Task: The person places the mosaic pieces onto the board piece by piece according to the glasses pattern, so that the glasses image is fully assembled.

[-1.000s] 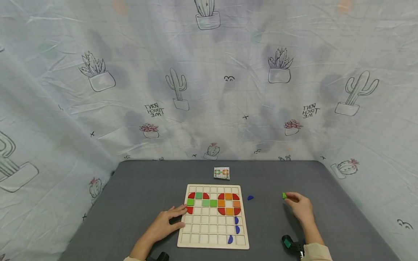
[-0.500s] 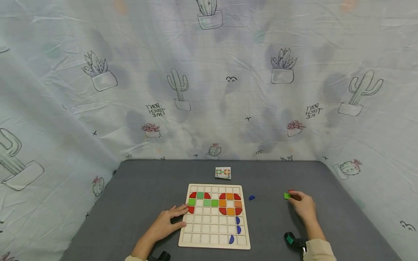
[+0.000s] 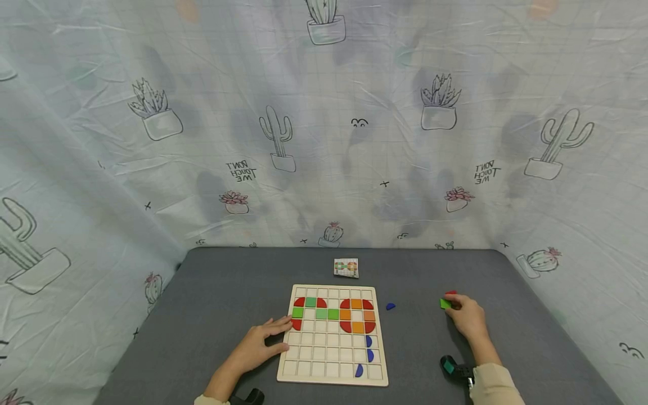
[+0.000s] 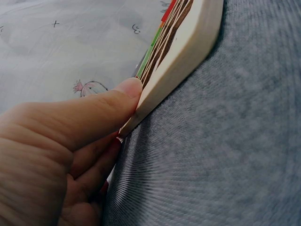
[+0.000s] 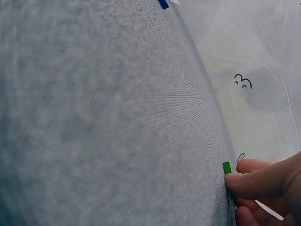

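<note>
A pale wooden grid board [image 3: 332, 383] lies on the grey table, with red, green, orange and blue pieces in its cells. My left hand [image 3: 258, 347] rests at the board's left edge, fingers fairly straight. In the left wrist view, its thumb touches the board's rim [image 4: 188, 56]. Off to the right, my right hand [image 3: 469, 319] pinches a green square tile [image 3: 445, 304] close to the tabletop. A red piece [image 3: 451, 292] shows just behind those fingers, partly hidden. In the right wrist view, the thumb lies against the green tile [image 5: 227, 167].
A loose blue half-round piece [image 3: 390, 306] lies right of the board. Behind the board is a small printed pattern card [image 3: 346, 268]. Several blue half-round pieces, one of them a blue piece [image 3: 359, 370], sit at the board's lower right. A patterned cloth [image 3: 324, 140] hangs behind the table.
The right hand has shifted slightly around the green tile, and a red piece now shows behind its fingers. The left hand stays at the board's edge. The head view has shifted a little.
</note>
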Tool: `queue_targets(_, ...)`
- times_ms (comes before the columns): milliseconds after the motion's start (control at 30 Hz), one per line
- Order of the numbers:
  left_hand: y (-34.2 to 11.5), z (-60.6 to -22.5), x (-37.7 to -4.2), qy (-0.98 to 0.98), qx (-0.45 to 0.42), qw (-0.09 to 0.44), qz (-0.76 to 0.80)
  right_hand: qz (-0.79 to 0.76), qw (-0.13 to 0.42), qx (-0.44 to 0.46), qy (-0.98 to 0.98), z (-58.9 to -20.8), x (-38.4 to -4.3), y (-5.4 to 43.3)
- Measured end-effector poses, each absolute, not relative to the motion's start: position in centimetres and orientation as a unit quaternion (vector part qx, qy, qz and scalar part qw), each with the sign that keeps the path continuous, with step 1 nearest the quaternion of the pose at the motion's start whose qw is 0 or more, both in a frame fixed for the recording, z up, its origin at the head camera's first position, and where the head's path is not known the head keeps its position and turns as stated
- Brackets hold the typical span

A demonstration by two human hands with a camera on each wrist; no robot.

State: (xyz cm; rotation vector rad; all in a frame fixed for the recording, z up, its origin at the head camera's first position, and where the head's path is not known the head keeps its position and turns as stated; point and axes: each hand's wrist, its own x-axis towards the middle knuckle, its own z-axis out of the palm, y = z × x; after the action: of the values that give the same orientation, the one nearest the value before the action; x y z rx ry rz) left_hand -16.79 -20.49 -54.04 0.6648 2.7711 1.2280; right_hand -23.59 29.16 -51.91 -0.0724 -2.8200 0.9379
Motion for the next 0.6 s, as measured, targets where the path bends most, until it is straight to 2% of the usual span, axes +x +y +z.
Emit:
queue_targets(167,-20.5,-54.2,-16.9,0.891,0.217,0.020,0.398,0.297,0.077,-0.008,-0.952,-52.0,-23.7,29.0)
queue_targets(600,-20.6,-54.1,-16.9,0.891,0.221,0.015,0.396,0.311,0.101,0.052,-0.944,-50.2,-23.1,26.5)
